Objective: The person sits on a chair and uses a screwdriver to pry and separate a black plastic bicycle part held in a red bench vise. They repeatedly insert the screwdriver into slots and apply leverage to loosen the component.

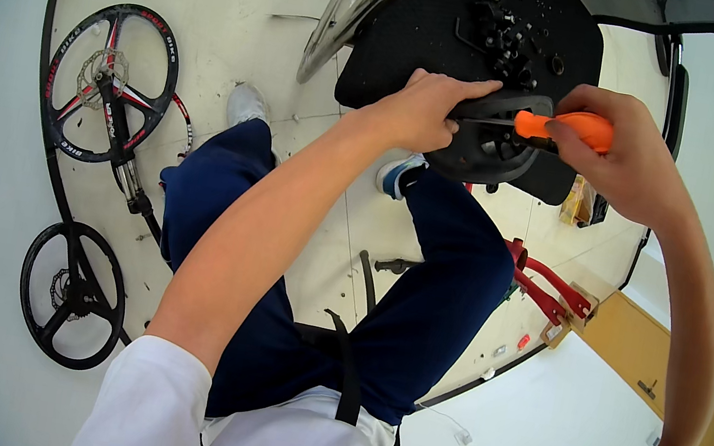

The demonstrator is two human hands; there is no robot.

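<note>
Head view: an orange-handled tool (592,130) is clamped in the right hand (636,166); a curved black part (472,157) is gripped by the left hand (419,108).

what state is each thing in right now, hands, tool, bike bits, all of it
left hand, gripping the black part, index finger extended
right hand, closed around the orange-handled tool
orange-handled tool, held at the black part
black part, held at the seat's edge
seat, scattered with small parts
small parts, loose, piled
upper wheel, mounted on a fork
red forked part, no wheel between its prongs
</note>
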